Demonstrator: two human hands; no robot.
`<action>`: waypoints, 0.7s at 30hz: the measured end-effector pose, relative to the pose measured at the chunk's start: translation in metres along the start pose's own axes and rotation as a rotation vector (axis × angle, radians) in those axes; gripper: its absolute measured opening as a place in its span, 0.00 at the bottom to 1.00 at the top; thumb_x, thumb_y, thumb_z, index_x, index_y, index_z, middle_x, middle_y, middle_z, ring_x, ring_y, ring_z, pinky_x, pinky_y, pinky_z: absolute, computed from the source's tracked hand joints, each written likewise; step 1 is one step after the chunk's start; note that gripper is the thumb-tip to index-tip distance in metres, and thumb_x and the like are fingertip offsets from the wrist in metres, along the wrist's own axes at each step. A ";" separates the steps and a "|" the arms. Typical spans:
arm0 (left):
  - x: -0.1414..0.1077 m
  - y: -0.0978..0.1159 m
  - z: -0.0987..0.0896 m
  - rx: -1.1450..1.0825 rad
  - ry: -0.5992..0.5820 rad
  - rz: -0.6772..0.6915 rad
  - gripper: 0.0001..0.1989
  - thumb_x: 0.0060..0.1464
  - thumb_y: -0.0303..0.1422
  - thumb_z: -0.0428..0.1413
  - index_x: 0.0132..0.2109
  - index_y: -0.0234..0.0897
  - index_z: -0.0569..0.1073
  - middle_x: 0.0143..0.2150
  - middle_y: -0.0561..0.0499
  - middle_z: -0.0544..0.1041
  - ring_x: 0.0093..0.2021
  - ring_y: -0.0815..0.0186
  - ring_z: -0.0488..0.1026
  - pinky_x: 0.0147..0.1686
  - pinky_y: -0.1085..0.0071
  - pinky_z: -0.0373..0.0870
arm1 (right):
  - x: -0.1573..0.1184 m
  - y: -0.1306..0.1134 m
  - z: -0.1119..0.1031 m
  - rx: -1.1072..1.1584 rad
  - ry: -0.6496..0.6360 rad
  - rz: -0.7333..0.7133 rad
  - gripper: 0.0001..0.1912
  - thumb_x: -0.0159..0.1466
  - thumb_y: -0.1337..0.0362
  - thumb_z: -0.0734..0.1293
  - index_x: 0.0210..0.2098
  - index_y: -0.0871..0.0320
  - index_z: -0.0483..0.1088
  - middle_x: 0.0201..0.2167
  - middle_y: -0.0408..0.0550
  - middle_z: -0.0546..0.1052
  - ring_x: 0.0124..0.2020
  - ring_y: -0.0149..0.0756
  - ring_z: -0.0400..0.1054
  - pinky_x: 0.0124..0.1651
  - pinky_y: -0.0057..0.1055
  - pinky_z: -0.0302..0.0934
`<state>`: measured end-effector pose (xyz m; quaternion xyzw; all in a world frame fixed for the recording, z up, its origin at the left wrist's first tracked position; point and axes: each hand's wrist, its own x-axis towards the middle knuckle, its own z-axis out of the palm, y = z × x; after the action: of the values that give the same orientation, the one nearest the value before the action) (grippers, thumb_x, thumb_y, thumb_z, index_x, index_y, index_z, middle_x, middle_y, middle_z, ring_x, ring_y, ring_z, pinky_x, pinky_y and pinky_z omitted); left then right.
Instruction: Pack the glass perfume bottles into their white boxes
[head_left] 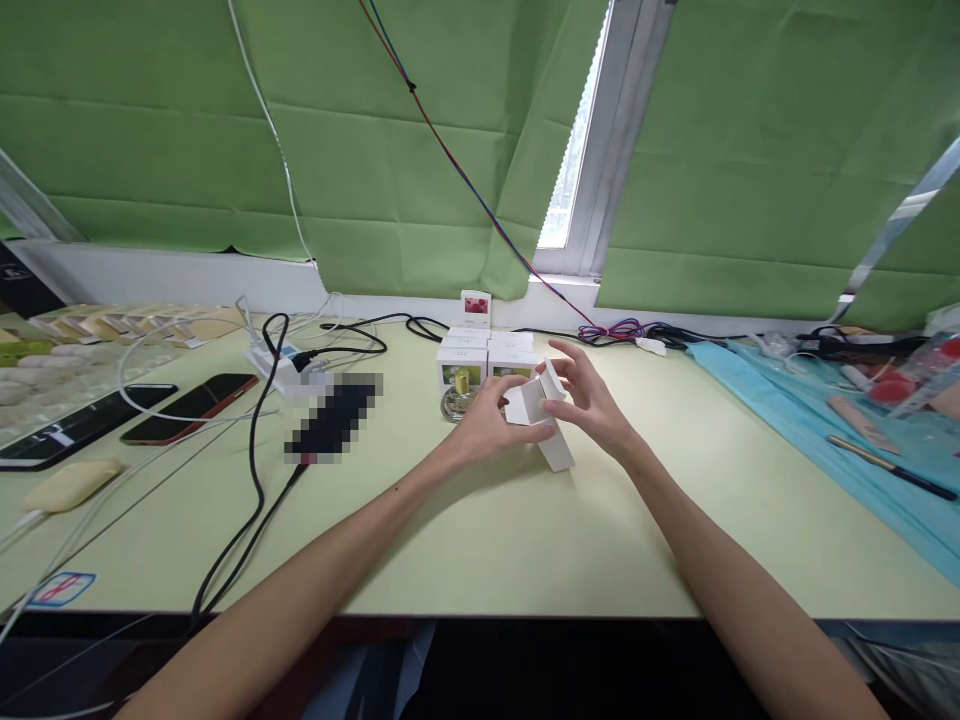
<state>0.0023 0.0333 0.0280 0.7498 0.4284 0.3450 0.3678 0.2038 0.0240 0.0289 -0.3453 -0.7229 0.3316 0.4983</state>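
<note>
Over the middle of the table, a small white carton (556, 452) is tilted, its end flaps standing out. My left hand (491, 420) is closed around the carton's left side, thumb along the near face. At the carton's upper right, my right hand (589, 400) pinches a flap between thumb and fingers. Just left of my left hand stands a glass perfume bottle (454, 402) with a gold cap. Behind the hands are several white printed boxes (463, 358) in a group, partly hidden by the bottle and my fingers. The inside of the carton does not show.
Phones (187, 408), a blurred dark device (334, 418), a power strip (274, 365) and loose cables lie on the left. A blue sheet (795, 420) with a pen (892, 467) and plastic items covers the right side. Green curtains (420, 190) hang behind the table (675, 560).
</note>
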 end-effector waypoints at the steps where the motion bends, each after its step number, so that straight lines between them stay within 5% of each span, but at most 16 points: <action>1: 0.000 0.001 -0.001 0.008 -0.004 0.004 0.40 0.43 0.50 0.69 0.62 0.44 0.71 0.63 0.43 0.69 0.55 0.51 0.71 0.51 0.57 0.72 | 0.000 -0.001 -0.002 0.012 -0.013 0.012 0.43 0.59 0.47 0.74 0.68 0.46 0.53 0.53 0.52 0.73 0.58 0.48 0.68 0.63 0.48 0.61; 8: -0.001 0.003 -0.003 0.055 -0.039 0.036 0.38 0.43 0.49 0.68 0.60 0.42 0.69 0.62 0.44 0.70 0.55 0.52 0.72 0.50 0.58 0.73 | 0.000 -0.008 -0.006 -0.034 -0.092 0.049 0.27 0.59 0.50 0.74 0.55 0.49 0.68 0.53 0.50 0.72 0.55 0.47 0.69 0.62 0.47 0.61; 21: -0.001 -0.005 0.000 0.042 -0.104 0.066 0.35 0.41 0.44 0.68 0.55 0.42 0.67 0.54 0.45 0.74 0.47 0.54 0.76 0.40 0.60 0.75 | 0.000 0.009 -0.011 -0.098 -0.182 0.068 0.27 0.55 0.54 0.78 0.48 0.51 0.65 0.51 0.47 0.73 0.51 0.41 0.72 0.65 0.48 0.61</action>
<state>0.0003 0.0342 0.0236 0.7879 0.3907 0.3087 0.3622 0.2157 0.0303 0.0242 -0.3620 -0.7683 0.3426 0.4017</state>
